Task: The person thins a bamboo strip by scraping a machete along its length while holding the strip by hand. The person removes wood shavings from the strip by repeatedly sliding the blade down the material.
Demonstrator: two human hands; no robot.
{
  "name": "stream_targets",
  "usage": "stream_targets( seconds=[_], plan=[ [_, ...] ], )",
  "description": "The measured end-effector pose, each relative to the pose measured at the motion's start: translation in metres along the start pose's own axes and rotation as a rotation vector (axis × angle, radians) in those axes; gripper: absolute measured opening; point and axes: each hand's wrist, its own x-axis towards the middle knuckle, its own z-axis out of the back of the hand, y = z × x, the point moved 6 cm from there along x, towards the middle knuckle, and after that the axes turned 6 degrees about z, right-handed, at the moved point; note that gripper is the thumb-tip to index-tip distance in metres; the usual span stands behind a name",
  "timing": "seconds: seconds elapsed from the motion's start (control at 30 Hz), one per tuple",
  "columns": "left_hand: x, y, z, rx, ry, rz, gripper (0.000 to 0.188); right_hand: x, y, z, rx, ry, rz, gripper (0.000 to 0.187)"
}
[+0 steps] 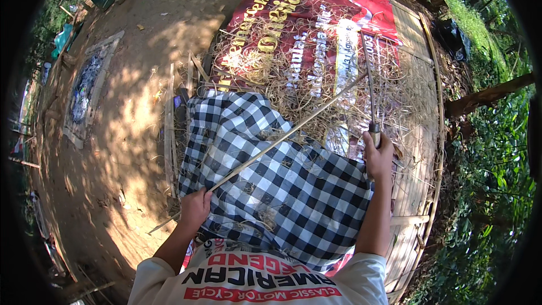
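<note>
The right grip (380, 155) was closed around the pale wooden handle of a long knife with a narrow dark blade (371, 104), which pointed away from the person. The left grip (196, 208) was closed on a long, thin, tan wooden strip (288, 134) that slanted across a black, grey and white checked cloth (276, 183) up to the blade; whether those 2 touched could not be told. Beyond the cloth, curly straw-coloured shavings (254, 59) littered a red printed banner (385, 16) on a slatted bamboo platform (411, 192). Brown ground (135, 107) lay left, green plants (497, 152) right.
</note>
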Motion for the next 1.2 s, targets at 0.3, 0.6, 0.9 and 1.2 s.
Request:
stream_targets(
  seconds=[0.3, 0.6, 0.9, 1.2],
  plan=[
    [-0.004, -0.004, 0.000, -0.009, 0.016, 0.009, 0.028, -0.059, 0.068, -0.116, -0.556, 0.511, 0.541, 0.055],
    [0.000, 0.005, -0.008, -0.088, 0.087, -0.004, 0.031, -0.068, 0.048, -0.128, -0.605, 0.602, 0.694, 0.057],
    [0.006, 0.006, -0.009, -0.134, 0.148, 0.025, 0.032, -0.038, 0.025, -0.102, -0.663, 0.635, 0.735, 0.057],
    [0.005, 0.011, -0.008, -0.174, 0.118, 0.019, 0.032, 0.059, -0.056, 0.070, -0.736, 0.017, -0.041, 0.052]
  ],
)
